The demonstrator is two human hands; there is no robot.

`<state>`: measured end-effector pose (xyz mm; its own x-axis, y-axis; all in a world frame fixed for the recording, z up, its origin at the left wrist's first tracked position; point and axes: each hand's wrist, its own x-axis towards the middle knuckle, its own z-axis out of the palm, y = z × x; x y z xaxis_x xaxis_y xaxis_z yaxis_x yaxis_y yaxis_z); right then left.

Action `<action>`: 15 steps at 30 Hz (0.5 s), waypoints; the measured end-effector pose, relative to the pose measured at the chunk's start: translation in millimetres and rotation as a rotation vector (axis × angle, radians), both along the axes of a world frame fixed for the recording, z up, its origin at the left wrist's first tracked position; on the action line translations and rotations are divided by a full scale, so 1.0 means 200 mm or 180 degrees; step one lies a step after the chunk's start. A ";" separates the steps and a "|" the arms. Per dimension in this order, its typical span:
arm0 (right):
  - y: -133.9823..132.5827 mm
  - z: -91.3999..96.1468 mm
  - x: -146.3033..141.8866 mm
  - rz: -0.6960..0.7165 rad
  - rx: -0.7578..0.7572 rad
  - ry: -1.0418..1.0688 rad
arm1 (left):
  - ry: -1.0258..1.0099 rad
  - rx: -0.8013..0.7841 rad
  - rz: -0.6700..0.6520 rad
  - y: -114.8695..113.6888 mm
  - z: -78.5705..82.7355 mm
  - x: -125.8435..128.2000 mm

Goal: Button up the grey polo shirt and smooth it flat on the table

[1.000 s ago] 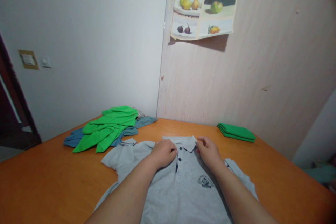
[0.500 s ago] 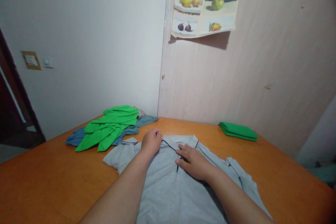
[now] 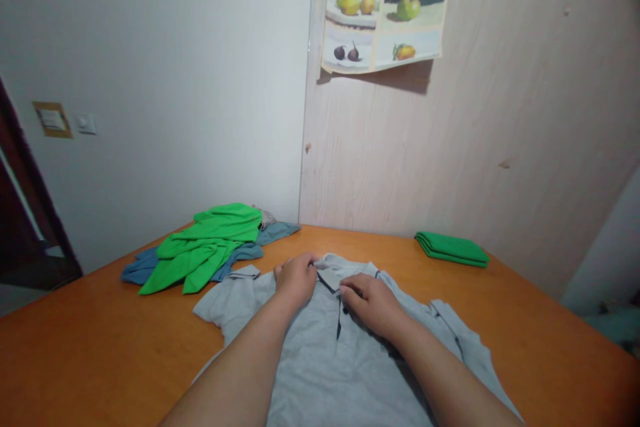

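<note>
On the far left of the orange table [image 3: 75, 347] lies a loose heap of green and blue clothes [image 3: 205, 250], well apart from our work. In the middle, the grey polo shirt [image 3: 330, 373] is spread flat, front up. Our left hand [image 3: 295, 278] pinches the collar [image 3: 330, 275] closed, probably to turn it down neatly. Our right hand [image 3: 373, 300] is also closed on the collar, at the placket. To the right, a folded green garment [image 3: 451, 249] sits near the wall; bare table remains on both sides.
</note>
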<state>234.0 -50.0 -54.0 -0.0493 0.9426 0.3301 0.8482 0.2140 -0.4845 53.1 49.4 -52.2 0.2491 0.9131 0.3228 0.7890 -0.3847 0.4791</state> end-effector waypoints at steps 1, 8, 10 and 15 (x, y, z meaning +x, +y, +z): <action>0.01 -0.01 0.01 -0.0096 0.0134 0.0060 | -0.0192 0.0037 0.0070 0.00 0.01 0.00; 0.09 -0.11 0.18 -0.0847 0.0640 0.0845 | -0.0502 0.0617 0.0378 -0.01 0.03 0.02; 0.11 -0.12 0.24 -0.1103 0.0702 0.1374 | -0.0430 0.0678 0.0098 -0.03 0.02 0.04; 0.12 -0.15 0.38 -0.1707 0.0720 0.2369 | 0.0108 0.0360 -0.0888 -0.08 -0.05 0.10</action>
